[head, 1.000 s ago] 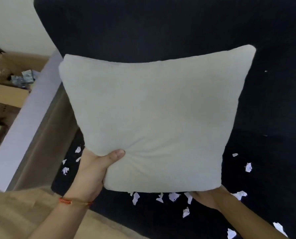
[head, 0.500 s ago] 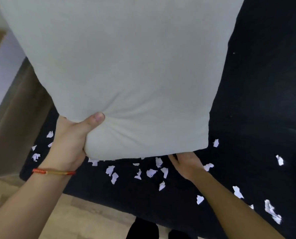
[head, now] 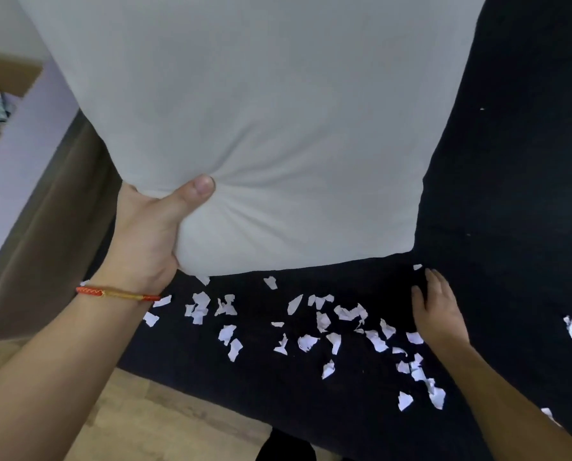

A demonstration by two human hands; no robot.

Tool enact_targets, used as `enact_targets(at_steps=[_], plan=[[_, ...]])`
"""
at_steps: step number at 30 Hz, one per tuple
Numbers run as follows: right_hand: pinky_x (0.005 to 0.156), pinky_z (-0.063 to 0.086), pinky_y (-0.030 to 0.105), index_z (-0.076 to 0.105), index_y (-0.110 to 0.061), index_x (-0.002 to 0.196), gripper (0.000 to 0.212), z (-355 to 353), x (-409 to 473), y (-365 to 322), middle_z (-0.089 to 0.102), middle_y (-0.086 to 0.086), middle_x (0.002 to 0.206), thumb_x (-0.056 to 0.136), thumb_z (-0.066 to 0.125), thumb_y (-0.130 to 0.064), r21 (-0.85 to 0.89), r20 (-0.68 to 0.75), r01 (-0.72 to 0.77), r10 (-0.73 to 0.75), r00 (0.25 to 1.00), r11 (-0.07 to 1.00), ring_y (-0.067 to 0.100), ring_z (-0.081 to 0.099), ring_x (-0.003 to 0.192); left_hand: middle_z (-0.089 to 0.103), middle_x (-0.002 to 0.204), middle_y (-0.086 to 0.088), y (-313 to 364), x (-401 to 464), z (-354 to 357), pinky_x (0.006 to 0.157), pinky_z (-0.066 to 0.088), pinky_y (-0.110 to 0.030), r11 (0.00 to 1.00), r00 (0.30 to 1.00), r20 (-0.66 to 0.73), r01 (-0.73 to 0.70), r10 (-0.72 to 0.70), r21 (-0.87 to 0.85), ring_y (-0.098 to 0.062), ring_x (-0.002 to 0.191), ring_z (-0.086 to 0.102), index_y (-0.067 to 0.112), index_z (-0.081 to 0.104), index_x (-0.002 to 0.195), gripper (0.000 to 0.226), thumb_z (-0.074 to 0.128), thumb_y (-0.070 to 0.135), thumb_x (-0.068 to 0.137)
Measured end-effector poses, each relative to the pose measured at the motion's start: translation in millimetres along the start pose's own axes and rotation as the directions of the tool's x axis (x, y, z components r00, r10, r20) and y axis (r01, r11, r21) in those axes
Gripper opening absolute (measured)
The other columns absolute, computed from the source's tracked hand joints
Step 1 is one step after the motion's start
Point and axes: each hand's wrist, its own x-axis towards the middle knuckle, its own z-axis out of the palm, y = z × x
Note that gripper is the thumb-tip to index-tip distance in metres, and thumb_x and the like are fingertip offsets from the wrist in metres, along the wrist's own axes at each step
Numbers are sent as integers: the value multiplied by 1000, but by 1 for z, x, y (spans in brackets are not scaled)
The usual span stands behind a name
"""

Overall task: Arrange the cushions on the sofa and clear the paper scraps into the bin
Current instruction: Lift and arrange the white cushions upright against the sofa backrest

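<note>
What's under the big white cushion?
Below the cushion lies the dark sofa seat, sprinkled with torn paper scraps. Whatever lies behind the cushion is covered. The left hand grips its corner.

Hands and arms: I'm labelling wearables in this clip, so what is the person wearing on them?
Both forearms are bare, with no sleeves in view. The left hand has a thin cord bracelet at the wrist, red with a yellowish middle section. The right hand wears nothing visible.
</note>
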Motion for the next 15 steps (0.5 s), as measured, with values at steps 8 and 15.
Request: enact_targets(at_steps=[8,15], plan=[[114,45,41,56,-16,147,43,12,-53,-11,54,-1,152,106,44,-26,-156,94,512,-504,859,845,22,54,137,68,142,-10,9,16,6,107,53,-39,999,1000,12,-20,21,-37,-29,134,63,4,50,149,66,75,5,88],[127,27,43,40,-11,158,52,-10,43,-23,36,5,166,110,43,-29,-8,53,81,-81,995,997,23,30,155,72,136,-5,7,29,19,107,53,-39,999,999,1,-48,48,-24,-27,132,65,6,54,145,62,76,5,86]])
